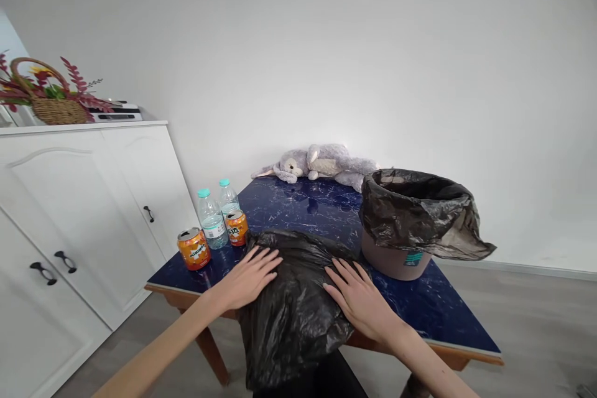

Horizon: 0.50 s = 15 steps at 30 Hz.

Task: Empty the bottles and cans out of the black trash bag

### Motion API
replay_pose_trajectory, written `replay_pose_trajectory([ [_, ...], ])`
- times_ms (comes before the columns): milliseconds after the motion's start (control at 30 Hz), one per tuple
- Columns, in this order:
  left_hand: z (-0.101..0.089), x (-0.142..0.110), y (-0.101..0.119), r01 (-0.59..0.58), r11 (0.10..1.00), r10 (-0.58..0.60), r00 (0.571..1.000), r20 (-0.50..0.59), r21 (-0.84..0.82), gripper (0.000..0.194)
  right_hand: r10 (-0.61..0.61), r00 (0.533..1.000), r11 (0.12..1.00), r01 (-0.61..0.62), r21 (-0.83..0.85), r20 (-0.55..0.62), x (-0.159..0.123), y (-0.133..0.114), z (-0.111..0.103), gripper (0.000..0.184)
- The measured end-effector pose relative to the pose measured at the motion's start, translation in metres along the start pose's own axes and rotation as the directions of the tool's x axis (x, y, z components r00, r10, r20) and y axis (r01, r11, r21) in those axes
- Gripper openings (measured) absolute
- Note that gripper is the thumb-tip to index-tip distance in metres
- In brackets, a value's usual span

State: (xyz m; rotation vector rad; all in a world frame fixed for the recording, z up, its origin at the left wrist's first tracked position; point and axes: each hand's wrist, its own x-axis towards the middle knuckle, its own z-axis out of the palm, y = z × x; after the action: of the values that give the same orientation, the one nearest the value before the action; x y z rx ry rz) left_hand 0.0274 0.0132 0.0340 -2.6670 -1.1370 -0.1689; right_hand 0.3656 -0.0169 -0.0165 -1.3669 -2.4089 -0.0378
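Both hands, left [252,278] and right [358,297], lie flat with fingers spread, apparently ungripping, on the black plastic bag [298,298] draped over the blue marble-patterned table's [303,208] near edge.

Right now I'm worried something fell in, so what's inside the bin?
Inside the bin, only the black liner shows; its near side hides the bottom, so anything there cannot be seen.
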Motion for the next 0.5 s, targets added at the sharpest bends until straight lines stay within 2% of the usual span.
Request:
replay_pose_trajectory([
  [67, 0.0, 0.004, -0.008, 0.07, 0.997, -0.066, 0.992, -0.106, 0.04, 0.045, 0.075, 0.996, 0.997, -0.076, 0.006, 0.045, -0.005, 0.003, 0.006, 0.063],
  [133, -0.011, 0.001, -0.002, 0.117, 0.993, -0.12, 0.979, -0.162, -0.025, 0.044, 0.121, 0.992, 0.993, -0.122, 0.007, 0.023, -0.013, 0.004, 0.005, 0.064],
  [200, -0.029, -0.01, 0.015, 0.079, 0.985, -0.096, 0.99, -0.104, -0.156, 0.042, 0.082, 0.996, 0.996, -0.081, 0.033, -0.022, -0.024, 0.004, -0.002, 0.062],
  [233, -0.038, -0.018, 0.024, 0.035, 0.976, -0.046, 0.998, -0.048, -0.217, 0.044, 0.037, 0.999, 0.998, -0.035, 0.056, -0.031, -0.03, 0.005, -0.007, 0.062],
  [267, -0.046, -0.027, 0.031, -0.008, 0.965, 0.01, 1.0, 0.006, -0.261, 0.056, -0.016, 1.0, 0.996, 0.017, 0.084, -0.024, -0.037, 0.006, -0.012, 0.061],
  [333, -0.054, -0.047, 0.039, -0.071, 0.948, 0.104, 0.99, 0.091, -0.31, 0.095, -0.107, 0.994, 0.986, 0.104, 0.133, 0.019, -0.051, 0.011, -0.019, 0.066],
  [400, -0.05, -0.064, 0.038, -0.078, 0.948, 0.129, 0.98, 0.149, -0.308, 0.122, -0.154, 0.987, 0.978, 0.145, 0.147, 0.053, -0.062, 0.018, -0.022, 0.076],
  [433, -0.043, -0.071, 0.035, -0.068, 0.955, 0.121, 0.978, 0.168, -0.289, 0.123, -0.167, 0.984, 0.978, 0.158, 0.138, 0.06, -0.067, 0.022, -0.021, 0.081],
  [500, -0.025, -0.08, 0.031, -0.042, 0.971, 0.082, 0.983, 0.164, -0.235, 0.113, -0.182, 0.982, 0.979, 0.176, 0.099, 0.058, -0.072, 0.028, -0.016, 0.088],
])
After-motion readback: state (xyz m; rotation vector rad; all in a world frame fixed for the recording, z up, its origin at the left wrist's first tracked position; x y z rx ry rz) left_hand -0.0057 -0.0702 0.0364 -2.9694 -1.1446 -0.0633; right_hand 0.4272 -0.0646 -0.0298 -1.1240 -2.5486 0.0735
